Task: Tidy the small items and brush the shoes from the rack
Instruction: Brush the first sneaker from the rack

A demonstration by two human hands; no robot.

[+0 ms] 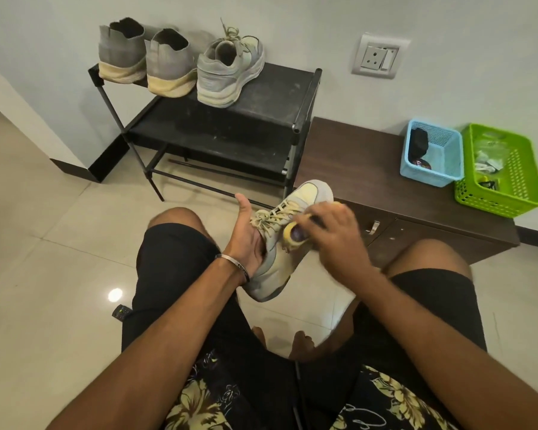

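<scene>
A pale grey and yellow laced sneaker (274,265) is held between my knees, toe pointing away. My left hand (246,237) grips its left side, thumb raised, fingers hidden under the sole. My right hand (330,231) grips a yellow-handled brush (294,235) laid across the shoe's upper near the laces. On the black shoe rack (271,97) stand the matching sneaker (227,72) and two grey knit shoes (143,57) with cream soles, heels toward me.
A low brown cabinet (367,169) stands to the right of the rack. It carries a blue basket (432,156) with dark items and a green basket (500,172) with small packets. A wall socket (379,55) is above it. A small dark device (121,313) lies on the tiled floor.
</scene>
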